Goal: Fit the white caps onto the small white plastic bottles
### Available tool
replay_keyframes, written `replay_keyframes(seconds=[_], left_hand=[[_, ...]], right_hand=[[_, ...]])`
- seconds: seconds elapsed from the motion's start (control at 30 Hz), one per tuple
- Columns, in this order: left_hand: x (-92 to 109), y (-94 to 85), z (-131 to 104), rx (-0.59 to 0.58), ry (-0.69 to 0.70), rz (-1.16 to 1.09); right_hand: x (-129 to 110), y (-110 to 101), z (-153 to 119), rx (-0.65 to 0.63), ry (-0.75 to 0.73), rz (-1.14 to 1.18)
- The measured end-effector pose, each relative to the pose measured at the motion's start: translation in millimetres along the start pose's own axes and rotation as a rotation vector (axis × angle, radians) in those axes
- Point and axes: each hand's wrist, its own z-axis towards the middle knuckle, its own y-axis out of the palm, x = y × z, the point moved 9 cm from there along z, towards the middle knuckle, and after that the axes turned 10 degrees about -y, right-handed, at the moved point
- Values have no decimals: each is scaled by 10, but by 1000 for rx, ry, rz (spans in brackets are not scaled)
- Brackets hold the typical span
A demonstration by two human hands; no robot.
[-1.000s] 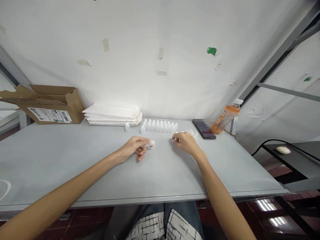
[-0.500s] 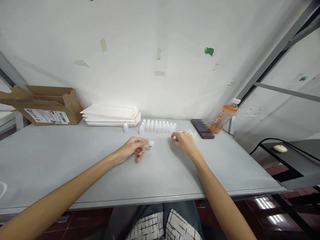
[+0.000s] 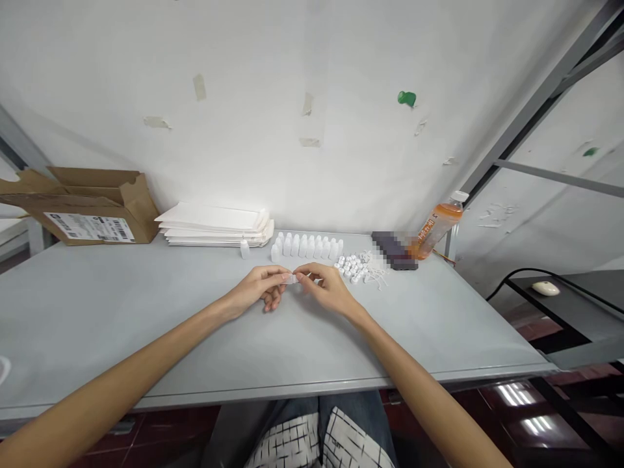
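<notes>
Between thumb and fingers, my left hand (image 3: 260,286) holds a small white bottle (image 3: 291,279) tilted on its side, its neck pointing right. The fingertips of my right hand (image 3: 322,285) are pinched at the bottle's neck; whatever they hold there is too small to make out. Several white bottles (image 3: 311,247) stand upright in rows behind my hands. One more bottle (image 3: 245,249) stands apart to their left. A pile of small white caps (image 3: 351,266) lies right of my right hand, beside thin white pieces (image 3: 377,274).
White envelopes (image 3: 212,224) are stacked at the back of the grey table (image 3: 195,351), next to an open cardboard box (image 3: 104,211). A dark phone (image 3: 394,250) and an orange drink bottle (image 3: 439,226) are at the back right.
My right hand has moved left from the caps to the neck of the bottle in my left hand. The pile of caps now shows. My left hand has hardly moved.
</notes>
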Motion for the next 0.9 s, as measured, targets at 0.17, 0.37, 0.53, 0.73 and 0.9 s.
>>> replay_keyframes(seconds=[0.17, 0.37, 0.53, 0.73, 0.9], left_hand=[[-3, -3, 16, -4, 28, 53], [31, -11, 8, 13, 100, 133], [51, -39, 8, 31, 102, 126], [5, -108, 55, 42, 70, 54], [-23, -110, 71, 40, 71, 33]], right_hand=[[90, -11, -13, -22, 40, 19], [131, 63, -22, -97, 37, -57], [56, 13, -10, -102, 6, -133], [67, -56, -2, -96, 55, -96], [78, -105, 13, -63, 49, -52]])
